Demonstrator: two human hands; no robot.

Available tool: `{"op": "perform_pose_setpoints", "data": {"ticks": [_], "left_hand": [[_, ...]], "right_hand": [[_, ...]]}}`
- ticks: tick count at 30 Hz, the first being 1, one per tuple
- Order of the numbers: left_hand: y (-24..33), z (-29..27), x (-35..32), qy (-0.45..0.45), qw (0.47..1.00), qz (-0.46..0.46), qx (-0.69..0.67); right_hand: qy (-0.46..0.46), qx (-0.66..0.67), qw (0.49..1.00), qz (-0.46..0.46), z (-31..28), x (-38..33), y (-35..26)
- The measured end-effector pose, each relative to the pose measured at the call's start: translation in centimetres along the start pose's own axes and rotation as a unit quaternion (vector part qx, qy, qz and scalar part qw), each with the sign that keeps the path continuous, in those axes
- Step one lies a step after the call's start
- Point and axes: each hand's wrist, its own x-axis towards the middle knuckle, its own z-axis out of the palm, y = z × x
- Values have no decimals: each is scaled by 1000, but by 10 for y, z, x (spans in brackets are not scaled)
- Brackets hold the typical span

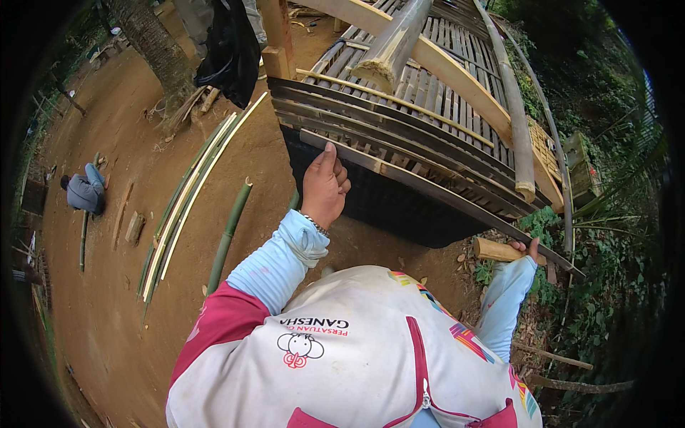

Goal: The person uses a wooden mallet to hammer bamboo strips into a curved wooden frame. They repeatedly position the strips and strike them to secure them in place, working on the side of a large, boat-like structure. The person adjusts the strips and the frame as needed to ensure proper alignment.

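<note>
A long dark bamboo slat [442, 196] slants across the front of a raised bamboo platform [457, 82]. My left hand [325, 189] is closed at the slat's left end, thumb pressed up against it. Toward the other end, my right hand [526, 250] has its fingers around the slat's lower edge, partly hidden by the slat and my sleeve. Beside those fingers juts a short wooden beam end [496, 250]. Several similar dark slats [399, 128] run along the platform's front, just above the held one. A black sheet [385, 207] hangs beneath them.
Thick bamboo poles [403, 43] and a sawn timber brace [464, 85] cross above the platform. Split bamboo strips [189, 192] and a green bamboo pole [230, 235] lie on bare soil at left. A person [85, 189] crouches farther off. Plants [606, 285] grow at right.
</note>
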Motion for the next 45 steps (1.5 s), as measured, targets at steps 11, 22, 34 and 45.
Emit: {"op": "perform_pose_setpoints", "data": {"ticks": [11, 22, 34, 45], "left_hand": [[33, -4, 75, 87, 993, 0, 80], [59, 9, 171, 173, 975, 62, 123], [41, -18, 238, 272, 937, 42, 215], [60, 25, 199, 317, 924, 46, 210]], "right_hand": [[10, 1, 998, 66, 97, -42, 122], [-5, 7, 997, 75, 139, 27, 176], [4, -3, 998, 63, 166, 66, 194], [21, -38, 998, 48, 182, 59, 195]]}}
